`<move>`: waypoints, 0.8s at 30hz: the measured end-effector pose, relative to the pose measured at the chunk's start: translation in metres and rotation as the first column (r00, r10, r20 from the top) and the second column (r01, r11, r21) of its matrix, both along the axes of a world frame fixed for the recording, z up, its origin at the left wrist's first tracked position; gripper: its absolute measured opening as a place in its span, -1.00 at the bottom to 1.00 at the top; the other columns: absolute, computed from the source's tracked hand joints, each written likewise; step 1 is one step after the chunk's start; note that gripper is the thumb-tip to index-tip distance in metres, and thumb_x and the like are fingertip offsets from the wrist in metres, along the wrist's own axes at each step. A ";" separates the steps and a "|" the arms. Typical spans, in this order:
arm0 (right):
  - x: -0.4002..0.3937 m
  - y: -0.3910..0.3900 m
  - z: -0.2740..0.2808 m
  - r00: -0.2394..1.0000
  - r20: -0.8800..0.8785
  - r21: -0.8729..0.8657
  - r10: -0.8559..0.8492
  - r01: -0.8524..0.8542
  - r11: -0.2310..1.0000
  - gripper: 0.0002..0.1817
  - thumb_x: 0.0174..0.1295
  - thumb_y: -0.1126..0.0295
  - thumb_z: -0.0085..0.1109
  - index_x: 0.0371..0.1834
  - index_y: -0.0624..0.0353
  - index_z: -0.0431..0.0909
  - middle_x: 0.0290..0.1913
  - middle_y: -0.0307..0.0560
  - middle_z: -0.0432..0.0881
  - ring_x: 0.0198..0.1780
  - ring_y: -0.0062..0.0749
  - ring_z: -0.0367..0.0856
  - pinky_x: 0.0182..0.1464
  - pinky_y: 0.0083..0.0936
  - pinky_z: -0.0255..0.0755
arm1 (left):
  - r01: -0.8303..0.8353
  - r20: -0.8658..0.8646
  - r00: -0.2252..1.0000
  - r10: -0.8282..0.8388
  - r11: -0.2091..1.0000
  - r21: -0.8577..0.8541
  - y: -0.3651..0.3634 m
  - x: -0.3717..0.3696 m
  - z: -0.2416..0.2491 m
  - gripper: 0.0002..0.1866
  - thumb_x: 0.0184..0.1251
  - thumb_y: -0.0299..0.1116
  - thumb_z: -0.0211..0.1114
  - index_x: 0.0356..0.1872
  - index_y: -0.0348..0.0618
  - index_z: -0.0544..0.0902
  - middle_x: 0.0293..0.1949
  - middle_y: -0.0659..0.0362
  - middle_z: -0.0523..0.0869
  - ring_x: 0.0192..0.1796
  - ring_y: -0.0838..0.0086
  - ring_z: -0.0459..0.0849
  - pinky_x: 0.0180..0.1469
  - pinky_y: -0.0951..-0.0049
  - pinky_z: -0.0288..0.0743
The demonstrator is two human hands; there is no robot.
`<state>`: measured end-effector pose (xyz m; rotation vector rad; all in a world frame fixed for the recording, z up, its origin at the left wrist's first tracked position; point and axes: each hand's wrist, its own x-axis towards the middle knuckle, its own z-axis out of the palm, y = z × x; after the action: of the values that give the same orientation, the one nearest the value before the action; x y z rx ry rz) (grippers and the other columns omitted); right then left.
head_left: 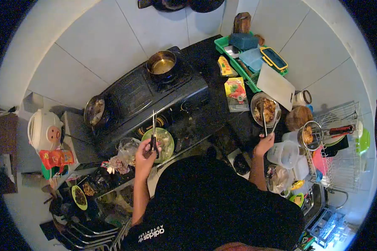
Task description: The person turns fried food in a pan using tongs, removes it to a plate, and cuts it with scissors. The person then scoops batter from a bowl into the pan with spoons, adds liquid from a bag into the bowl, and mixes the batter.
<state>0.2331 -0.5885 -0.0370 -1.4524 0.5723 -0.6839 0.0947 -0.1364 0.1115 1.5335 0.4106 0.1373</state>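
Scissors (154, 127), their blades nearly together and pointing up the frame, sit in the curled fingers of the left hand (145, 154), just beside a green plate (172, 147) of food. The right hand (264, 144), partly closed, grips metal tongs (263, 119), whose tips reach into a bowl (252, 109) of browned food right of centre. A white board (276, 85) and a seasoning packet (237, 95) lie near that bowl on the dark worktop (206, 50). Upper centre, a pot (148, 69) holding yellowish liquid stands on the stove (132, 98); a pan (88, 112) sits farther left.
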 end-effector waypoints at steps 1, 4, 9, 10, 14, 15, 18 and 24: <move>0.003 -0.002 -0.006 1.000 0.011 0.036 -0.021 0.021 0.999 -0.70 0.51 0.27 -0.17 -0.11 0.35 0.39 -0.37 -0.15 0.35 -0.39 -0.49 0.37 -0.35 -0.54 0.43 | 0.008 -0.003 1.000 -0.008 1.000 0.025 0.003 -0.002 -0.005 -0.61 0.24 -0.58 0.28 0.09 -0.25 0.46 -0.07 0.10 0.69 0.02 0.45 0.65 0.07 0.45 0.50; 0.021 -0.007 -0.022 0.997 0.022 0.141 -0.076 0.073 0.987 -0.71 0.51 0.28 -0.16 -0.10 0.35 0.40 -0.36 -0.12 0.39 -0.38 -0.46 0.40 -0.33 -0.56 0.43 | 0.008 -0.079 0.997 0.006 0.984 0.176 0.008 -0.009 0.001 -0.65 0.23 -0.57 0.29 0.05 -0.24 0.51 -0.17 0.16 0.73 -0.12 0.54 0.67 -0.07 0.55 0.48; 0.056 -0.036 -0.082 0.992 -0.069 -0.368 -0.101 0.069 0.927 -0.51 0.43 0.18 -0.11 0.08 0.52 0.44 -0.12 0.25 0.59 -0.31 0.01 0.54 -0.12 -0.18 0.44 | -0.201 -0.055 0.975 0.214 0.963 0.182 0.019 -0.021 0.005 -0.69 0.22 -0.55 0.33 0.00 -0.25 0.55 -0.33 0.27 0.71 -0.28 0.65 0.63 -0.17 0.64 0.44; 0.057 -0.033 -0.078 0.993 -0.067 -0.368 -0.093 0.062 0.928 -0.51 0.43 0.18 -0.11 0.08 0.52 0.44 -0.12 0.25 0.59 -0.31 0.01 0.54 -0.12 -0.18 0.44 | -0.241 -0.055 0.964 0.259 0.944 0.225 0.025 -0.025 0.005 -0.69 0.22 -0.55 0.33 0.00 -0.26 0.56 -0.34 0.28 0.70 -0.30 0.67 0.61 -0.19 0.67 0.43; 0.064 -0.040 -0.079 0.903 -0.327 -0.705 -0.277 -0.038 0.708 -0.34 0.34 0.06 0.02 0.22 0.52 0.35 0.01 0.56 0.49 -0.01 0.36 0.48 0.07 -0.12 0.39 | -0.385 0.031 0.922 0.386 0.907 0.168 0.045 -0.043 -0.010 -0.65 0.22 -0.57 0.32 0.05 -0.32 0.56 -0.32 0.27 0.70 -0.32 0.71 0.58 -0.22 0.71 0.39; 0.061 -0.034 -0.071 0.886 -0.359 -0.716 -0.294 -0.060 0.695 -0.29 0.31 0.03 0.06 0.26 0.51 0.30 0.04 0.59 0.43 0.03 0.40 0.44 0.10 -0.09 0.37 | -0.383 0.036 0.922 0.385 0.897 0.220 0.049 -0.047 -0.008 -0.67 0.25 -0.56 0.29 0.05 -0.34 0.54 -0.30 0.23 0.70 -0.31 0.65 0.63 -0.23 0.66 0.46; 0.060 -0.044 -0.081 0.859 -0.425 -0.809 -0.286 -0.218 0.546 -0.16 0.23 -0.03 0.15 0.35 0.45 0.17 0.13 0.63 0.31 0.10 0.48 0.33 0.15 0.00 0.32 | -0.417 0.099 0.909 0.405 0.880 0.227 0.050 -0.054 0.000 -0.71 0.30 -0.55 0.23 0.03 -0.36 0.52 -0.29 0.16 0.70 -0.28 0.53 0.69 -0.26 0.56 0.56; 0.025 0.009 -0.029 0.832 -0.385 -0.828 -0.399 -0.120 0.548 -0.24 0.23 0.05 0.20 0.34 0.34 0.20 0.21 0.42 0.34 0.12 0.35 0.35 0.12 0.03 0.34 | -0.370 0.127 0.922 0.366 0.929 0.010 0.050 -0.066 -0.004 -0.75 0.36 -0.57 0.09 0.03 -0.39 0.47 -0.28 0.03 0.69 -0.22 0.31 0.74 -0.32 0.40 0.68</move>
<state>0.2584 -0.5792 -0.0658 -2.5976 0.8771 -0.7102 0.0287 -0.0862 0.1074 1.4580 0.5985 0.5333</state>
